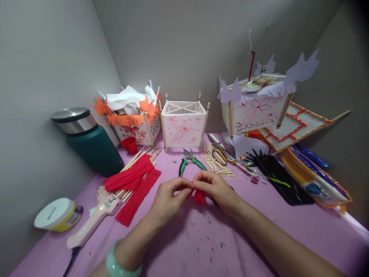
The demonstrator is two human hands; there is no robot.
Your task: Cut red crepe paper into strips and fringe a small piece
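Over the middle of the pink-covered table, my left hand and my right hand meet fingertip to fingertip. Both pinch a small red tassel, whose loose strands hang below my right fingers. Its top is hidden behind the fingertips. Just beyond the hands lie green-handled pliers with their handles spread. To the left, strips of red crepe paper rest across a bundle of thin wooden sticks.
A glue gun, a lidded tub and a teal bottle stand or lie left. Decorated paper lanterns line the back. Scissors, short sticks and a black phone lie right.
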